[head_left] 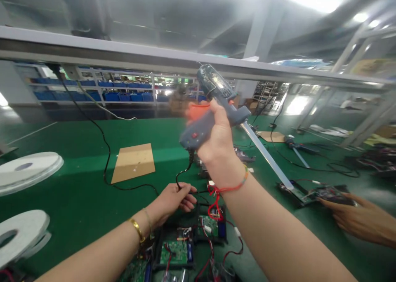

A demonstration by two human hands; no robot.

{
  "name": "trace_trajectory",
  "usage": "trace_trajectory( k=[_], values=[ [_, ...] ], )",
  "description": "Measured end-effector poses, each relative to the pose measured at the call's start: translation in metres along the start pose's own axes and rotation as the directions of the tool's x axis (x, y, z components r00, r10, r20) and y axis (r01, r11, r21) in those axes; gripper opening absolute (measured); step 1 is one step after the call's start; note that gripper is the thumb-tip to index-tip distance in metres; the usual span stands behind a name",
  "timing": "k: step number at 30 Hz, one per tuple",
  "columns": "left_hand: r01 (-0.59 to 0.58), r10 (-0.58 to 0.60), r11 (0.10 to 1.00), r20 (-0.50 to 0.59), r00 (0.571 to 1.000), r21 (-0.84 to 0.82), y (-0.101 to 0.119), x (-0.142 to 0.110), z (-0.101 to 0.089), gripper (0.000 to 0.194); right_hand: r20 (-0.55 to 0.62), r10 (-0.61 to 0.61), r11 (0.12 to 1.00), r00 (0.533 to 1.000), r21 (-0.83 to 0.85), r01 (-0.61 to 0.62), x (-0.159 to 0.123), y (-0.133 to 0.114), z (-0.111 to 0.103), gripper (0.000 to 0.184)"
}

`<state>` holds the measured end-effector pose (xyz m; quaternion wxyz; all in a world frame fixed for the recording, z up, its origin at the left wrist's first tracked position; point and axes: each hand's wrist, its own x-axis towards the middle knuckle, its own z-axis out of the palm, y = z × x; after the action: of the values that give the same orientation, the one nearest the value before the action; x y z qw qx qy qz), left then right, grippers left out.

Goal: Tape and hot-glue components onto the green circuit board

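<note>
My right hand (218, 139) is raised above the green bench, closed round a grey glue gun (213, 109) with an orange trigger. A long clear glue stick (266, 156) juts from the gun's back toward the right. The gun's black cord (185, 170) hangs down to my left hand (175, 199), whose fingers pinch it just above the bench. Below both hands lie green circuit boards (173, 251) in black frames with red and black wires.
A cardboard sheet (133, 162) lies on the green bench (77, 191). White tape rolls (27, 168) sit at the left edge. Another person's hand (355, 220) rests on a board at the right. A metal rail (123, 55) crosses overhead. More cables and tools lie far right.
</note>
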<state>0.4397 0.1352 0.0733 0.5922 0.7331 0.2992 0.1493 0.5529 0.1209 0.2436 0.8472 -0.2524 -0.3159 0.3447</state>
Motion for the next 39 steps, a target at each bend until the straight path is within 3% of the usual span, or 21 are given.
trace_trajectory(
  k=[3,7,10,12,14,16,19,22,24,26,28,30,35,39],
  values=[
    [-0.068,0.07,0.997,-0.186,0.98,0.019,0.006,0.004,-0.014,0.059,0.014,-0.007,0.998,1.0,-0.06,0.008,-0.012,-0.011,0.0,0.023],
    [-0.152,0.255,0.949,-0.387,0.886,0.277,0.016,-0.012,-0.057,0.049,0.095,-0.017,0.995,0.995,-0.099,0.027,-0.029,-0.028,-0.003,0.02],
    [-0.202,0.426,0.849,-0.408,0.807,0.487,0.021,-0.03,-0.08,0.038,0.09,0.017,0.991,0.996,-0.133,-0.005,-0.039,-0.039,-0.012,0.021],
    [-0.264,0.528,0.756,-0.321,0.786,0.599,0.022,-0.042,-0.082,0.031,0.065,0.053,0.987,0.996,-0.158,-0.042,-0.044,-0.046,-0.022,0.023],
    [-0.361,0.607,0.634,-0.151,0.78,0.684,0.024,-0.054,-0.073,0.03,0.056,0.121,0.977,0.991,-0.183,-0.109,-0.048,-0.053,-0.036,0.025],
    [-0.45,0.589,0.579,0.034,0.808,0.68,0.03,-0.068,-0.057,0.03,0.037,0.218,0.956,0.975,-0.21,-0.206,-0.052,-0.061,-0.052,0.029],
    [-0.477,0.386,0.704,0.28,0.879,0.526,0.047,-0.09,-0.03,0.02,-0.051,0.337,0.906,0.94,-0.253,-0.339,-0.063,-0.079,-0.078,0.032],
    [-0.484,0.279,0.815,0.517,0.809,0.318,0.06,-0.101,-0.01,0.022,-0.139,0.419,0.844,0.897,-0.305,-0.441,-0.081,-0.099,-0.107,0.033],
    [-0.472,0.294,0.831,0.487,0.822,0.296,0.057,-0.096,0.001,0.023,-0.202,0.497,0.775,0.844,-0.333,-0.537,-0.096,-0.113,-0.127,0.037],
    [-0.436,0.295,0.796,0.361,0.885,0.419,0.046,-0.083,0.01,0.027,-0.281,0.549,0.709,0.787,-0.342,-0.616,-0.11,-0.124,-0.146,0.041],
    [-0.376,0.257,0.738,0.281,0.925,0.561,0.031,-0.068,0.018,0.042,-0.352,0.544,0.672,0.761,-0.361,-0.647,-0.122,-0.132,-0.16,0.043],
    [-0.319,0.177,0.702,0.277,0.944,0.637,0.02,-0.057,0.026,0.06,-0.405,0.524,0.639,0.749,-0.394,-0.661,-0.131,-0.136,-0.168,0.043],
    [-0.284,0.119,0.746,0.299,0.947,0.603,0.022,-0.042,0.039,0.074,-0.486,0.501,0.553,0.716,-0.457,-0.697,-0.136,-0.135,-0.179,0.044],
    [-0.349,0.157,0.828,0.417,0.895,0.438,0.025,-0.037,0.046,0.074,-0.53,0.521,0.532,0.669,-0.411,-0.74,-0.137,-0.13,-0.192,0.048]
  ],
)
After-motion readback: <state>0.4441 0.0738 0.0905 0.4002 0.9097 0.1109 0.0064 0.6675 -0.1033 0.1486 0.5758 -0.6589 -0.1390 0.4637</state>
